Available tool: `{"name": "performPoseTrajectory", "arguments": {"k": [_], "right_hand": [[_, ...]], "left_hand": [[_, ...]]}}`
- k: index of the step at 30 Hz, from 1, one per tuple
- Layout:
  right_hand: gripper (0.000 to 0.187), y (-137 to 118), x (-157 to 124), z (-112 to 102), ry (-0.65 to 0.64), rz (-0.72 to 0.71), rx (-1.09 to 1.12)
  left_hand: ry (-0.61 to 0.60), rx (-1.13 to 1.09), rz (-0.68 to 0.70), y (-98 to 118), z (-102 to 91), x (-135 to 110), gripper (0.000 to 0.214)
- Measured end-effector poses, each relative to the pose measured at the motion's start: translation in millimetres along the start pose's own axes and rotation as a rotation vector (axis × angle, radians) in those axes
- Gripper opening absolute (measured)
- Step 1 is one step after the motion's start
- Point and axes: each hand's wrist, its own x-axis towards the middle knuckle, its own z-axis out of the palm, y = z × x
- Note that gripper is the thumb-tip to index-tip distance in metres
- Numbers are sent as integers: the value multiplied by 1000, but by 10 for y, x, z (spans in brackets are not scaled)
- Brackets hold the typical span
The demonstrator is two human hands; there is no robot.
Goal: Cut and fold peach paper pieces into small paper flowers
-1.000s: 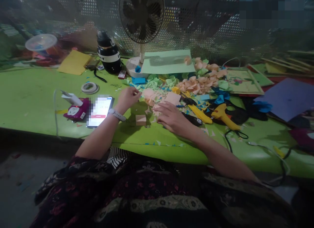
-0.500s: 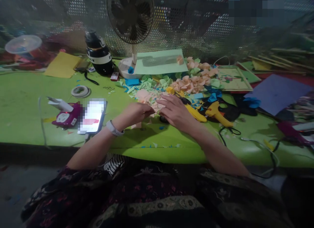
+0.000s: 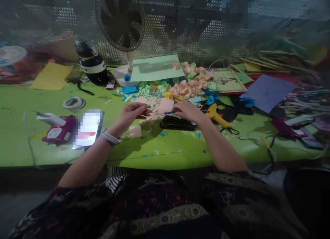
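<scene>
My left hand point(image 3: 132, 113) hovers over the paper scraps, its fingers half bent and a little apart, with nothing visible in them. My right hand point(image 3: 187, 110) is closed on a slim blue tool point(image 3: 169, 112) whose thin tip points left. Beside its fingertips is a pale pink paper square point(image 3: 166, 105). Below that hand lies a black stapler-like object point(image 3: 177, 123). Another pink paper square point(image 3: 135, 131) rests on the green tabletop point(image 3: 146, 146), nearer me. Behind the hands are peach curled paper petals point(image 3: 189, 88) and green paper pieces point(image 3: 148, 89).
To the left are a phone point(image 3: 89, 129), a purple power strip point(image 3: 60, 131), a tape roll point(image 3: 73, 102) and a dark bottle point(image 3: 92, 67). A fan point(image 3: 121, 19) stands behind. At right are a yellow glue gun point(image 3: 216, 116), cords and a purple sheet point(image 3: 269, 91).
My hands have moved apart, the left one drawing away from the right. The blue tool, the upright pink square and the black object now show. The whole view has shifted.
</scene>
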Motion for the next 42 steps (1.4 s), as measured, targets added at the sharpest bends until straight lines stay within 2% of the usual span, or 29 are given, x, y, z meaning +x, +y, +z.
{"name": "performPoseTrajectory", "arguments": {"k": [4, 7, 9, 11, 14, 17, 20, 30, 35, 42], "right_hand": [[14, -36, 5, -61, 7, 40, -20], [14, -6, -50, -161, 180, 100, 36], [14, -11, -94, -216, 349, 164, 202], [16, -91, -131, -247, 467, 197, 483], [23, -362, -174, -241, 503, 88, 864], [24, -658, -208, -192, 513, -2, 749], [24, -788, -219, -138, 529, -47, 592], [29, -731, -197, -120, 514, -146, 438], [27, -736, -185, -101, 539, -194, 419], [26, -729, -184, -85, 525, -181, 445]], "left_hand": [[53, -122, -93, -14, 29, 6, 18], [101, -173, -97, -25, 38, 8, 15], [115, -194, -82, -35, 44, 6, 16], [118, -220, -57, -46, 56, -2, 17], [117, -282, -16, -57, 95, -23, 17], [121, -353, 12, -68, 143, -43, 16], [87, -413, 53, -80, 176, -54, 16], [13, -407, 38, -37, 180, -79, 20], [-1, -437, 34, -23, 191, -94, 22], [-2, -443, 29, -35, 194, -90, 19]]}}
